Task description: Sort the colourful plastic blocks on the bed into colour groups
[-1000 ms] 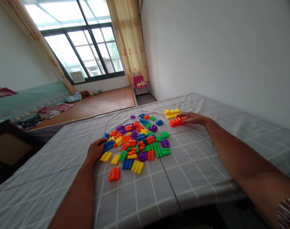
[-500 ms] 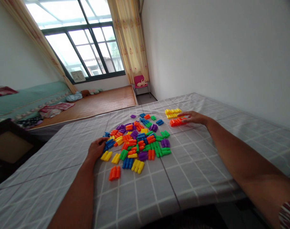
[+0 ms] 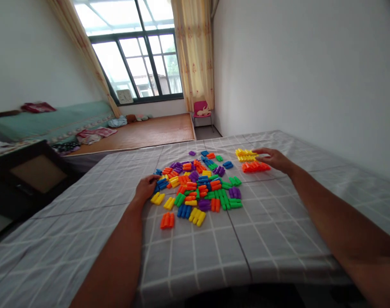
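Many small ribbed plastic pieces in orange, blue, green, yellow and purple lie in a loose pile (image 3: pixel 198 184) on a grey checked cloth. My left hand (image 3: pixel 146 187) rests at the pile's left edge, its fingertips by a blue piece (image 3: pixel 162 184); whether it grips anything is too small to tell. Right of the pile, yellow pieces (image 3: pixel 245 155) are lined up in rows behind an orange row (image 3: pixel 255 167). My right hand (image 3: pixel 272 158) reaches over there with fingers apart, fingertips at the right end of the yellow rows.
The grey checked cloth (image 3: pixel 265 239) covers the table. A dark cabinet (image 3: pixel 28 179) stands at the left. Beyond are a low bed (image 3: pixel 163 130) with clothes, a pink chair (image 3: pixel 200 106), a curtained window and a white wall on the right.
The view has swung left, so everything sits further right. My right hand has shifted from the orange row to the end of the yellow rows. My left hand stays by the blue pieces.
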The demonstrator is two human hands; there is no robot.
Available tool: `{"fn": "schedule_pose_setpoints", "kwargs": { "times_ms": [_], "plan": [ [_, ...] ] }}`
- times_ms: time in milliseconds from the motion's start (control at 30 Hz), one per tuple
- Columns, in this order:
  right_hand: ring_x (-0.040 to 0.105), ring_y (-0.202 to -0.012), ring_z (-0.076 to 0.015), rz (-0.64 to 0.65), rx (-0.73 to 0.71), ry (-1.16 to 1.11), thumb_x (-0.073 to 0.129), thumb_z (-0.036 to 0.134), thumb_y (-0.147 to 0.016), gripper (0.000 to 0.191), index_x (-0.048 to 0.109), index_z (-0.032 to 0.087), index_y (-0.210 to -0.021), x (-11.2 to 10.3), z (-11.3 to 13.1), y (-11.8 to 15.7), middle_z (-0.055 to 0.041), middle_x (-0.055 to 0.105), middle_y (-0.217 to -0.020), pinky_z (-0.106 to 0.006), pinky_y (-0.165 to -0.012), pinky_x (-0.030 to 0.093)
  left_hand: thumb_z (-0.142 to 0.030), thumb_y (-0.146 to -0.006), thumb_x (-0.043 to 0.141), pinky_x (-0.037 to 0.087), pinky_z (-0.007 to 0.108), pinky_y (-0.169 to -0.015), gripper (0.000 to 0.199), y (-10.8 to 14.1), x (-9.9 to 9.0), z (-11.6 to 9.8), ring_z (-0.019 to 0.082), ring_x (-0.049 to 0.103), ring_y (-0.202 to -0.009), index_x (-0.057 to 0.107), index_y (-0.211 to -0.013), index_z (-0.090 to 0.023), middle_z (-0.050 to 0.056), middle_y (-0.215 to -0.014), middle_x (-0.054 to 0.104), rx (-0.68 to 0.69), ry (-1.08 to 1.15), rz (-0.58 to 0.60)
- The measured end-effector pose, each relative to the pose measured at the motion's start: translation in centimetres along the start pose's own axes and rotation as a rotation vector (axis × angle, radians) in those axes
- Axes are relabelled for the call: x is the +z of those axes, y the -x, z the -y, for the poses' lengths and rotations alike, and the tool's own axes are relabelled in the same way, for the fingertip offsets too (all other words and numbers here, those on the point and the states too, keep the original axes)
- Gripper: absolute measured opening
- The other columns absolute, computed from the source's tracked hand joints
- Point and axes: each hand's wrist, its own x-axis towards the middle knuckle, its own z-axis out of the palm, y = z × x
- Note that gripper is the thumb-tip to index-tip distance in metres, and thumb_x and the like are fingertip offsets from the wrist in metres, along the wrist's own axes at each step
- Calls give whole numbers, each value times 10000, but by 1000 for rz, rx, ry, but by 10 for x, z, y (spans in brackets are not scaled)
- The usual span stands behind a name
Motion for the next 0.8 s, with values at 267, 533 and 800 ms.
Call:
{"fn": "schedule_pose_setpoints", "kwargs": {
  "times_ms": [267,533,800],
  "plan": [
    [669,-906,-219,292,-264,248,589,375,-825,357,688,252,-1145,97,82,-51,-52,704,-1102,-374,-841,533,-191,-808,485,499,258,-828,340,2,4,-4,181,661,-944,728,-1045,-220,24,-1032,740,-25,8,-9],
    [658,-970,-232,356,-296,493,656,250,-792,471,614,228,-1260,199,117,-104,-76,697,-1129,-330,-860,499,-174,-802,493,490,253,-815,344,4,4,-8,179,654,-932,731,-1049,-207,31,-1045,735,-20,19,15],
    [651,-832,-171,404,-250,435,612,181,-768,342,678,214,-1101,206,112,-114,-31,715,-985,-273,-763,496,-186,-803,505,486,241,-794,337,3,6,-8,172,655,-916,735,-1046,-222,25,-1029,740,-47,26,10]
  ]
}}
